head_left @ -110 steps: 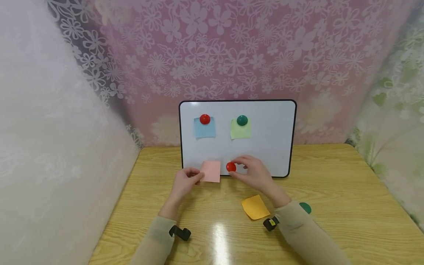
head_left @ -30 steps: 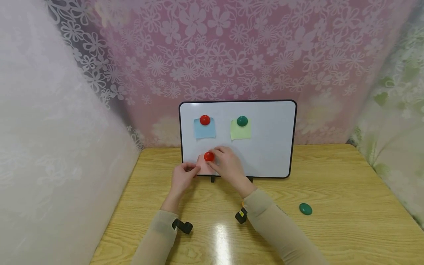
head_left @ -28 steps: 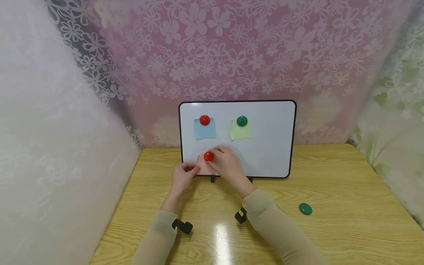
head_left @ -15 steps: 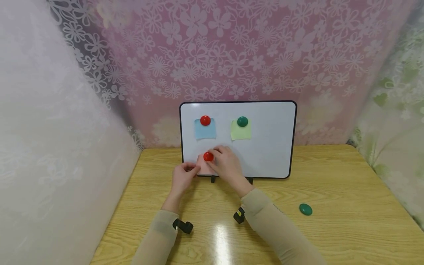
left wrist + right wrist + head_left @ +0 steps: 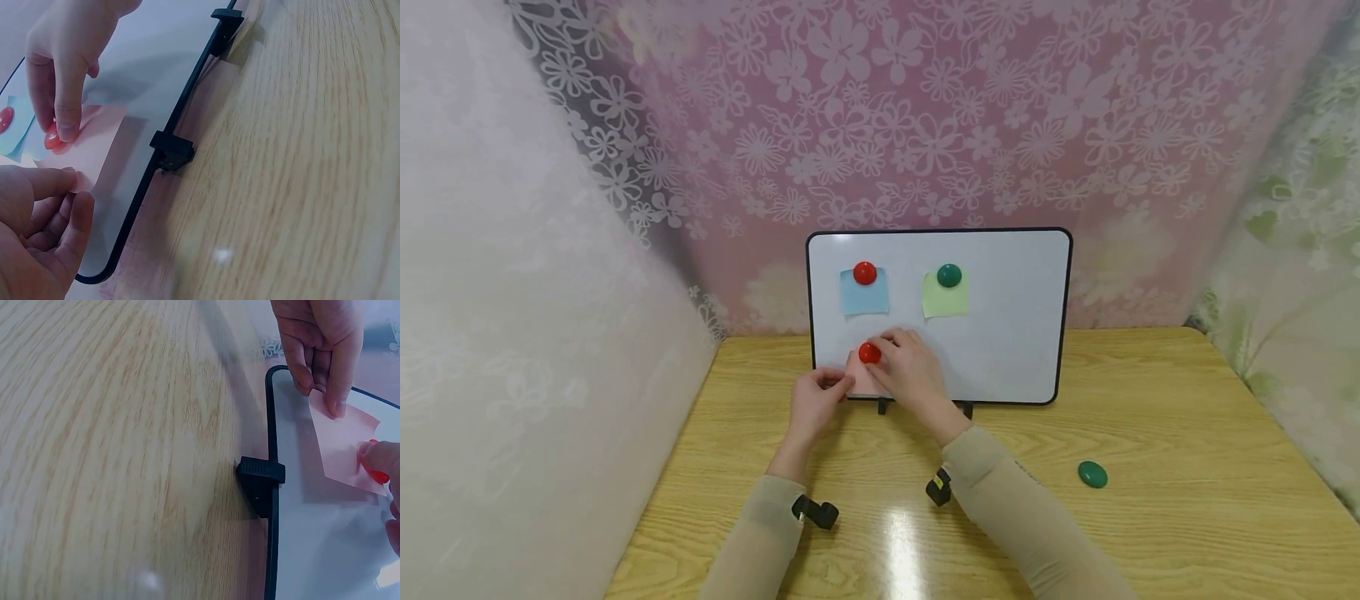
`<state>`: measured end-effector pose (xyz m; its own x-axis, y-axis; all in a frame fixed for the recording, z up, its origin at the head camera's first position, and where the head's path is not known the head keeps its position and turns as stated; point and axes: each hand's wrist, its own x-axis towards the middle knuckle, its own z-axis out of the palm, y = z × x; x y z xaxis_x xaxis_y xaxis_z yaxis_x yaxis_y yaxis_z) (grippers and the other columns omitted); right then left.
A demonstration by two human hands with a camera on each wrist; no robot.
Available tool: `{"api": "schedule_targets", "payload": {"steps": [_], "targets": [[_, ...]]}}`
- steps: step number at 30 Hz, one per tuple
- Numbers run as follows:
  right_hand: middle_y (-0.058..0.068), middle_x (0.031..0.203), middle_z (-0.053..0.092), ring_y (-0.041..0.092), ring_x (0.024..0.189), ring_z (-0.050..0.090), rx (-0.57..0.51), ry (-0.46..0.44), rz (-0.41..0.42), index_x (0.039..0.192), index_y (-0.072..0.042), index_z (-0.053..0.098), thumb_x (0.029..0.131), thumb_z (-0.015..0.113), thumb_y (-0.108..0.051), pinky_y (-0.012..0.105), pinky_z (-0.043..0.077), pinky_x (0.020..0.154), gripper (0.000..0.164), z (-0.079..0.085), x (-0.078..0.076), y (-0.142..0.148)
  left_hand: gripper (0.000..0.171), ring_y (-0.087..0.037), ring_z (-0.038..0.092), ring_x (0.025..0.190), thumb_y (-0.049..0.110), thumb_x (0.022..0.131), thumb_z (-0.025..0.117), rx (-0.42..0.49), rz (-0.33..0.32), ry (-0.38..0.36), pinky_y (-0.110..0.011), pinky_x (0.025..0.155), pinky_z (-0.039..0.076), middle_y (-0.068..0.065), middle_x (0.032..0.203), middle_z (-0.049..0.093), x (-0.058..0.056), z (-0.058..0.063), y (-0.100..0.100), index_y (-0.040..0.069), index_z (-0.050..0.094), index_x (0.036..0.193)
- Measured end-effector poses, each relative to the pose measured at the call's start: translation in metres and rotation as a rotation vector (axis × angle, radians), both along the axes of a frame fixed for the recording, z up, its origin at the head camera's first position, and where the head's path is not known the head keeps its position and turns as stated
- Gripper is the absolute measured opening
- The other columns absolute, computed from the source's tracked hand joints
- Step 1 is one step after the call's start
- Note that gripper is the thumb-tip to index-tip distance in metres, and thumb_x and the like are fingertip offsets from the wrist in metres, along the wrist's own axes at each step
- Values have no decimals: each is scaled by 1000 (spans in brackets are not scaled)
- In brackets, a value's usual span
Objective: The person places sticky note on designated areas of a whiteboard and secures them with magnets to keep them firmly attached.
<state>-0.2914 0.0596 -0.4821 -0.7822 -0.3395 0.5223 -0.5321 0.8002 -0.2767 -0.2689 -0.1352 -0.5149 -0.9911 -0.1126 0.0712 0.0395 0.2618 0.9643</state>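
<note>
At the lower left of the whiteboard (image 5: 1000,342), my left hand (image 5: 815,402) pinches the lower left corner of a pink sticky note (image 5: 344,450) between thumb and fingers. My right hand (image 5: 913,372) grips a round red magnet (image 5: 869,352) at its edges and holds it against the upper part of that note. In the left wrist view the red magnet (image 5: 52,137) overlaps the pink paper. Part of the note is hidden behind my right fingers in the head view.
Higher on the board, a red magnet (image 5: 865,272) pins a blue note (image 5: 865,302) and a green magnet (image 5: 949,275) pins a light green note (image 5: 945,305). Black feet (image 5: 172,149) support the board. Another green magnet (image 5: 1092,474) lies on the wooden table (image 5: 1187,433).
Both hands have brought the pink note and red magnet up and left onto the board, and the magnet now overlaps the note. My right forearm now covers where the orange note lay.
</note>
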Motion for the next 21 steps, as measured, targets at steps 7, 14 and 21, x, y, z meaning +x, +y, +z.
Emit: {"api": "schedule_targets", "payload": {"steps": [7,14,21], "targets": [[5,120,68,25,109,62,4,22,0,127,-12,77,92,89,-28,34,57,94,41,-1,-1,-1,16,-14,69,69,13,96,82,-3,0,2,-27,64,57,-9,84,75,-1,-1,0,-2,79,100],[6,120,69,26,108,62,10,49,4,126,-12,77,92,88,-27,35,57,94,39,-3,-3,-2,15,-17,71,71,13,96,82,0,-3,12,-48,77,63,-10,85,76,-2,-2,0,-1,80,101],[8,117,69,27,104,63,22,69,11,125,-10,77,92,88,-25,36,58,92,38,-1,-1,-3,16,-17,71,71,14,96,82,-6,-7,11,-48,76,63,-9,85,75,-2,-2,0,-1,80,101]]}}
